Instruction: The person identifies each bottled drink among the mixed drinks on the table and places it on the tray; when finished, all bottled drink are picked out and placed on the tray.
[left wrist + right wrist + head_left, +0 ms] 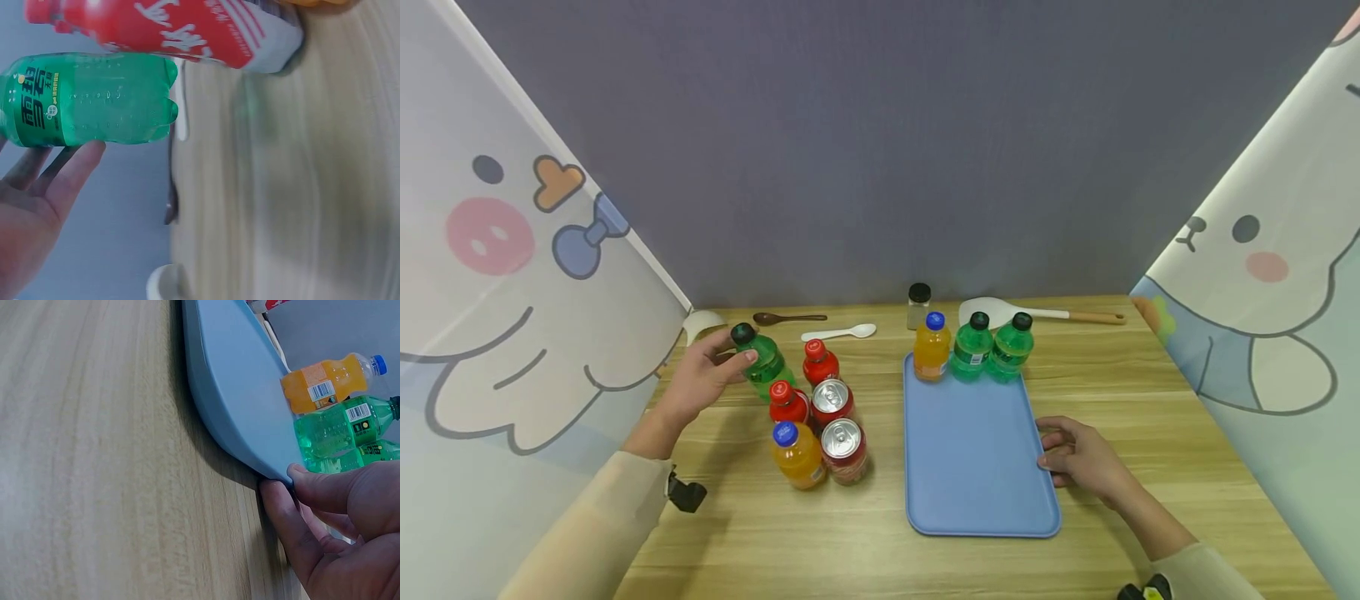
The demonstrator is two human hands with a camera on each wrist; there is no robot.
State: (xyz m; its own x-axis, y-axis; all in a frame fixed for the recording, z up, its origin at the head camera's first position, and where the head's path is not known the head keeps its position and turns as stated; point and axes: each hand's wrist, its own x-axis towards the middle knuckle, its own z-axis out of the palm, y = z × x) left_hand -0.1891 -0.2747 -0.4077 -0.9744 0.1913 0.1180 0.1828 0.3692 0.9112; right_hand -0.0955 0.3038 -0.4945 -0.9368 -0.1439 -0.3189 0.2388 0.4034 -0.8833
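Note:
My left hand (726, 371) holds a green soda bottle (763, 360) with a black cap at the table's left. Its thumb lies on the front and its fingers (69, 165) on the far side of the bottle (94, 100). Right beside it stand two red bottles (820, 362), two cans (832, 400) and an orange bottle (797, 454). My right hand (1071, 458) pinches the right rim of a blue tray (977, 450), thumb (340, 487) on top. At the tray's far end stand an orange bottle (932, 348) and two green bottles (973, 348).
Along the back edge of the wooden table lie a brown spoon (790, 317), a white spoon (842, 333), a small black-lidded jar (918, 305) and a white spatula (1037, 312) with a wooden handle. A white ladle (702, 321) sits at the left. Printed panels wall in both sides.

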